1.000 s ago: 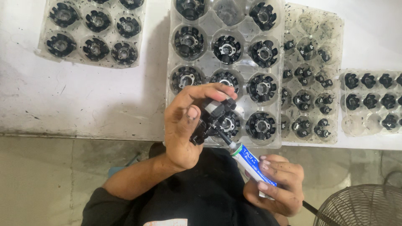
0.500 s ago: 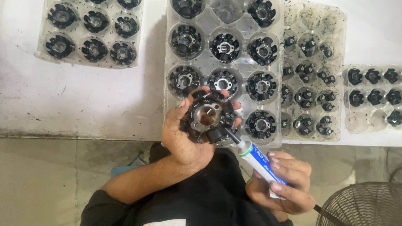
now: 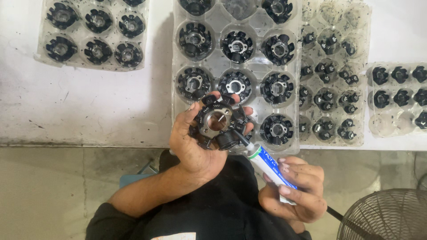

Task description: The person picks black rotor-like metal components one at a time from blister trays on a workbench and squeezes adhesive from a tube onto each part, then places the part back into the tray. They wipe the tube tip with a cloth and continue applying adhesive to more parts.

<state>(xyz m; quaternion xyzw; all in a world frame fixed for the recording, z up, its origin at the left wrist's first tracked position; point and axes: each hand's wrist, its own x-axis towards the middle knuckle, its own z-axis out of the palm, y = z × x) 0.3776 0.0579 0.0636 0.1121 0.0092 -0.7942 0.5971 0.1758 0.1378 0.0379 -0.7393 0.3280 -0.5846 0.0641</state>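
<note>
Cradling a black ring-shaped part [image 3: 216, 122] in the left hand [image 3: 195, 146], just above the near edge of the clear tray [image 3: 176, 89] and over the front of the white table [image 3: 89, 106]. Closing round the part's outer rim, fingertips curling over the far side, thumb pressing the near side, the bare metal hub and its centre hole facing up.

Pinching a white and blue tube [image 3: 269, 163] in the right hand [image 3: 296, 193], fingers wrapping its rear half, the dark nozzle pointing up and left and touching, or all but touching, the lower right edge of the part; hard to tell which.

Judging the part as stiff and fairly heavy for its size, given the metal core. Probably not slippery, the stubby teeth round the rim giving the fingers purchase. Likely best taken by the rim or the hub, sparing whatever sits on the teeth, which may be delicate. Judging the tube as light and soft, yielding under a squeeze, so steadier held well back from the nozzle, as here.

Sitting in the tray's round pockets, about 9 more parts of the same kind. Lying at the far left, another tray [image 3: 42, 60] holding 6 smaller black pieces. Showing at the bottom right corner, a wire fan guard [image 3: 382, 218].
</note>
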